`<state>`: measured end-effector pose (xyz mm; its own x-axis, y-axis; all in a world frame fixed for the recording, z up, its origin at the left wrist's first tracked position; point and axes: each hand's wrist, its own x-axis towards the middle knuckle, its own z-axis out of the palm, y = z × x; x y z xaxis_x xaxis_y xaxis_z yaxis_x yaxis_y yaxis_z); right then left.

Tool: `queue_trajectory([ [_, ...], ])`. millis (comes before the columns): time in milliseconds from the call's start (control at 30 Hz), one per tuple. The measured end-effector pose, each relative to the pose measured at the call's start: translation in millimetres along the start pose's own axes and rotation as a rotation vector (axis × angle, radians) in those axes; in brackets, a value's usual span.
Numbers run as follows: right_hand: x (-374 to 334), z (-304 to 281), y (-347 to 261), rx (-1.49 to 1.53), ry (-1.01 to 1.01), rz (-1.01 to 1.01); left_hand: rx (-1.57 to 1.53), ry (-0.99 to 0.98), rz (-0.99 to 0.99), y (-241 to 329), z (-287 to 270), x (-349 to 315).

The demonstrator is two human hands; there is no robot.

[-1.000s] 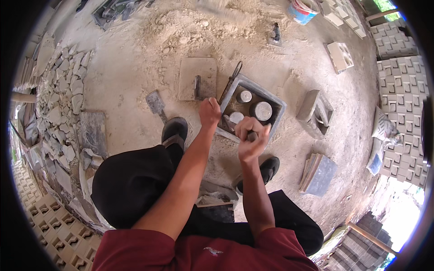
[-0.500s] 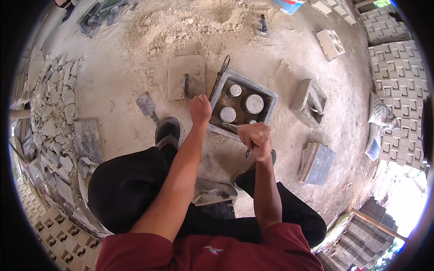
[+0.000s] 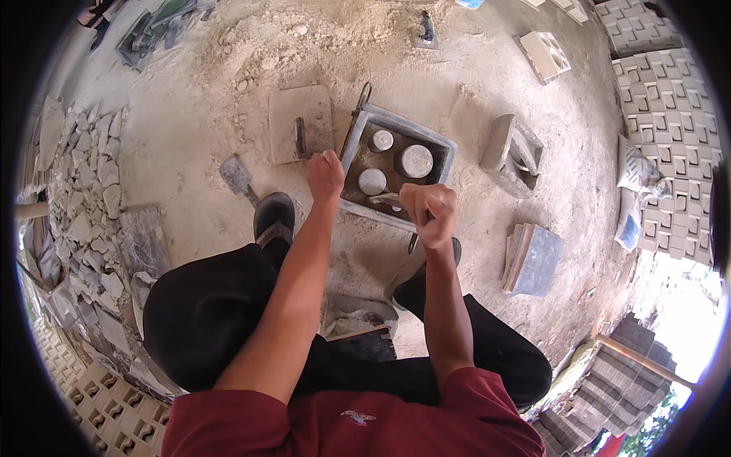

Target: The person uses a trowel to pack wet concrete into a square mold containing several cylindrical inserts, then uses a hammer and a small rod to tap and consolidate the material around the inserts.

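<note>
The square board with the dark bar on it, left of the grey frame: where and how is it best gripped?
Probably by the dark bar, from above, fingers wrapped across it. The square board lies flat on the floor, so its edges seem to offer little to hook under, while the bar appears to stand up from its face. The left hand is nearest.

Grey frame (image 3: 411, 125), whitish cylinder tops (image 3: 416, 161)

Soft daylight brightens the floor (image 3: 190, 129), glare burns out the lower right, and dark-rimmed edges bow outward.
</note>
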<state>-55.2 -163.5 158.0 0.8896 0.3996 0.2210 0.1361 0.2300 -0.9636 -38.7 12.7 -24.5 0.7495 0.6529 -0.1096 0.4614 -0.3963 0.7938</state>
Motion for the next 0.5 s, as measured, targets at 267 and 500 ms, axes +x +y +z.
queue_trajectory([
  [267, 14.4, -12.4, -7.6, -0.055, -0.077, 0.041, 0.022, 0.017, 0.031, 0.8, -2.3, 2.0],
  [500, 18.1, -15.0, 6.3, -0.065, 0.271, 0.04, 0.013, -0.006, 0.015, 0.9, 4.6, -1.2],
])
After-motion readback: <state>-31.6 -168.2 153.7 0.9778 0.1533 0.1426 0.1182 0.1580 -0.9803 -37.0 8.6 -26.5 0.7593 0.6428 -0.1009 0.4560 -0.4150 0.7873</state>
